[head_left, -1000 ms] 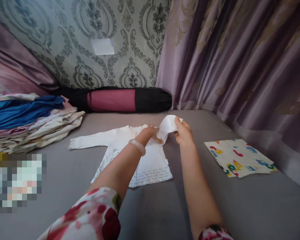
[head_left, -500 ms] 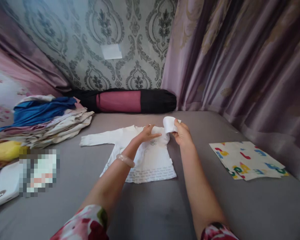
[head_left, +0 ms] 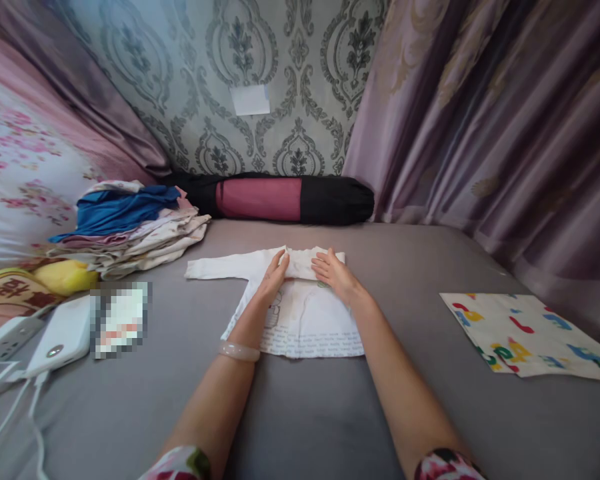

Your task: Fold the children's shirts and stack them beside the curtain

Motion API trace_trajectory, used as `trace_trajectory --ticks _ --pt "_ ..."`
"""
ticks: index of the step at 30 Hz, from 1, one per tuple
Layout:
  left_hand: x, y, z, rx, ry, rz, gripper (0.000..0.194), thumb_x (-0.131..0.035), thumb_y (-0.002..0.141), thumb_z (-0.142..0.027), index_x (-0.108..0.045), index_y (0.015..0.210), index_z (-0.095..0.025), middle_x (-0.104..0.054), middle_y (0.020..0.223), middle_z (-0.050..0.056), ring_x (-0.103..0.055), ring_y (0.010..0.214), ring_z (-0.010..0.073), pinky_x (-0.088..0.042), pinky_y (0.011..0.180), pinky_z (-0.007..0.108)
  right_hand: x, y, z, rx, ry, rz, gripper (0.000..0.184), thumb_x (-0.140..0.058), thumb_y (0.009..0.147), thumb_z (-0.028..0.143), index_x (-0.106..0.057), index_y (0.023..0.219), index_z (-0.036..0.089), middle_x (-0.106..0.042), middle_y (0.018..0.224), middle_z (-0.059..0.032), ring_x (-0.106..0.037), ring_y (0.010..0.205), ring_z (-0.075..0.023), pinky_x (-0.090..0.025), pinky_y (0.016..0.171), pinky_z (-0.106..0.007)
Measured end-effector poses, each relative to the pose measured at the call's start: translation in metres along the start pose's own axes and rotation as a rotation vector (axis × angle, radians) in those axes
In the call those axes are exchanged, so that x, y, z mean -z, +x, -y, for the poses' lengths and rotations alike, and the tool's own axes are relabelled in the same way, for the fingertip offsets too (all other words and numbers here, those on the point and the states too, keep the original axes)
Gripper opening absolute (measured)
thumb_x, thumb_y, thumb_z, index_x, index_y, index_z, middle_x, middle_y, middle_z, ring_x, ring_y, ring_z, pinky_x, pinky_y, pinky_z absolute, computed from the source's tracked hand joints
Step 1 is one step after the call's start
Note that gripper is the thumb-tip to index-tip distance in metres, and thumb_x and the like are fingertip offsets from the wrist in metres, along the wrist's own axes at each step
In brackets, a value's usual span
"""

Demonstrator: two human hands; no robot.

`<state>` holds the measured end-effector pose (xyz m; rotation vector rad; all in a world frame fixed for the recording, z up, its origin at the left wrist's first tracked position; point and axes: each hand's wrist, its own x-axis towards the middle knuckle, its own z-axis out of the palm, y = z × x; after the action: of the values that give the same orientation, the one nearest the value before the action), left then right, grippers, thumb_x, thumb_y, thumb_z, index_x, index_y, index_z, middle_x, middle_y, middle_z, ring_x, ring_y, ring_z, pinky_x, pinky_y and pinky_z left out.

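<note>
A small white long-sleeved shirt (head_left: 307,320) lies flat on the grey sheet, with lines of print along its hem. Its left sleeve stretches out to the side, while the right sleeve is folded inward across the chest. Near the collar, my left hand (head_left: 276,277) rests on the shirt, fingers extended, a pale bangle on the wrist. My right hand (head_left: 336,273) lies on the folded sleeve at the shirt's right shoulder, its fingers stretched out and flat. The two hands are a short way apart.
A folded cloth with colourful shapes (head_left: 525,333) lies at right. At left are piled clothes (head_left: 130,227), a yellow plush item (head_left: 67,277), a white power bank (head_left: 63,337) with cables and a power strip (head_left: 13,340). A black-and-pink roll (head_left: 260,199) lies along the wall.
My right hand has brought the raised sleeve inward, laid it across the shirt and let go of it. My left hand stays near the collar. The view has shifted a little to the left.
</note>
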<state>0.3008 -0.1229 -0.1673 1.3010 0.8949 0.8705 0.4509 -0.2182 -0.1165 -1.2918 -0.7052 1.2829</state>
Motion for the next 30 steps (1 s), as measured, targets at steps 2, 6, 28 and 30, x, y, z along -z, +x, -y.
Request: trace_trajectory --ticks 2,6,28,30 --pt "0.000 -0.004 -0.005 -0.032 0.049 0.008 0.060 -0.056 0.085 -0.051 -0.043 0.137 -0.024 -0.065 0.091 0.004 -0.061 0.076 0.0148 -0.050 0.065 0.024 0.012 0.000 0.005 0.018 0.002 -0.058 0.063 -0.011 0.097 0.054 -0.041 0.138 0.015 -0.041 0.145 -0.0152 -0.048 0.127 -0.0197 -0.036 0.105 -0.037" --pt "0.001 -0.006 -0.007 -0.064 0.215 0.014 0.054 -0.064 0.079 -0.037 -0.056 0.129 -0.020 -0.044 0.057 -0.006 -0.044 0.051 0.0079 -0.044 0.057 0.020 0.049 -0.003 0.020 0.114 0.097 -0.242 0.068 -0.005 0.096 0.053 -0.042 0.136 0.014 -0.045 0.142 -0.0163 -0.052 0.122 -0.0213 -0.040 0.102 -0.039" --pt "0.013 0.020 0.020 -0.281 0.380 -0.050 0.035 -0.051 0.079 -0.020 -0.067 0.110 -0.014 -0.067 0.113 0.010 -0.060 0.107 0.0235 -0.043 0.100 0.039 0.001 0.026 -0.025 0.200 -1.517 -0.180 0.060 -0.022 0.097 0.038 -0.027 0.147 0.004 -0.017 0.156 -0.0145 -0.008 0.144 -0.0232 -0.003 0.115 -0.044" --pt "0.015 0.021 0.023 -0.311 0.433 -0.055 0.036 -0.049 0.079 -0.018 -0.066 0.110 -0.014 -0.067 0.114 0.010 -0.060 0.108 0.0233 -0.043 0.100 0.039 -0.009 0.028 -0.031 0.203 -1.562 -0.144 0.063 -0.019 0.097 0.042 -0.025 0.148 0.005 -0.014 0.157 -0.0137 -0.005 0.145 -0.0232 0.000 0.115 -0.045"
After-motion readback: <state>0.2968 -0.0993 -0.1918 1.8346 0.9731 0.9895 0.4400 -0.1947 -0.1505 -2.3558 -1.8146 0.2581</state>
